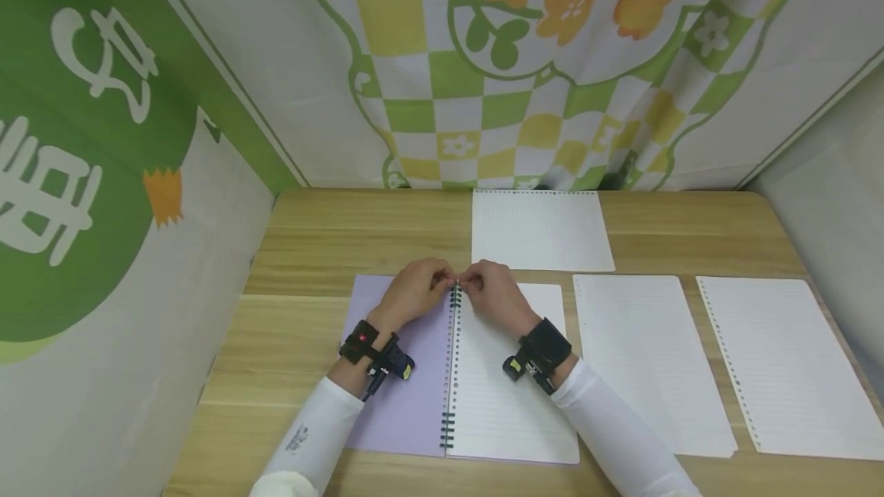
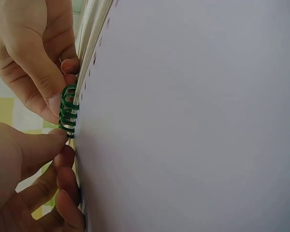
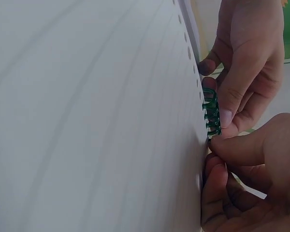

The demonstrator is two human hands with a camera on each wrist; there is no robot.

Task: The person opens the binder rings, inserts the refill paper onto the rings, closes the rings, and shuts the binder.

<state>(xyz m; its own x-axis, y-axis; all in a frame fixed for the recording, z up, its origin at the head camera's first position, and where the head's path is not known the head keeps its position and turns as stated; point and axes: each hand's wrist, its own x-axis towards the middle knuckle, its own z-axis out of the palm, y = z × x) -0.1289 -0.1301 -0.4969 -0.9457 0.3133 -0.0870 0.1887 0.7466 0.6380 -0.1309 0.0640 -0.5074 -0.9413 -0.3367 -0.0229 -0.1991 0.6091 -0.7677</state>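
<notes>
An opened notebook lies on the table, its lavender cover (image 1: 394,413) on the left and lined pages (image 1: 514,405) on the right. Green plastic binding rings (image 2: 67,108) run through the punched holes at the top end of the spine. My left hand (image 1: 417,288) pinches this binding from the cover side, thumb and fingertips curled at the rings. From the page side, my right hand (image 1: 499,294) pinches the same short row of rings (image 3: 212,113), its fingertips close to the left ones. A second group of green rings (image 1: 447,431) sits at the spine's bottom end.
Loose lined sheets with punched edges lie around the notebook: one sheet (image 1: 542,232) behind it, another (image 1: 649,366) to the right, and a third (image 1: 790,366) farther right. A patterned curtain (image 1: 497,113) hangs along the table's (image 1: 304,251) back edge.
</notes>
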